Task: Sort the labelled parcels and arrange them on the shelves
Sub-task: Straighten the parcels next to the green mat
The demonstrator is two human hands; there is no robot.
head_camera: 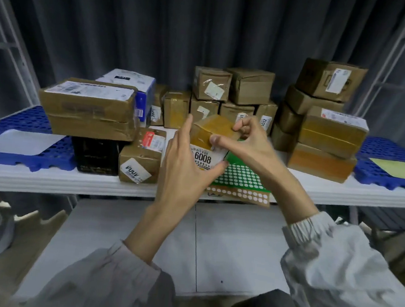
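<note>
A small taped cardboard parcel (pixel 210 132) with a white label reading 6008 hangs above the white shelf (pixel 49 180), held between both hands. My left hand (pixel 185 171) cups its left side and underside, thumb curled under the label, index finger straight up. My right hand (pixel 243 144) pinches the label's upper edge with thumb and fingers. Under the parcel lies a green sheet of white round stickers (pixel 240 178) on a brown sheet (pixel 241 195).
Many brown parcels are stacked along the shelf: a big one (pixel 88 108) at left on a black box (pixel 94 155), a small one (pixel 140 159) beside it, stacks behind (pixel 233 92) and at right (pixel 329 129). Blue perforated pallets (pixel 28 137) (pixel 389 168) flank them.
</note>
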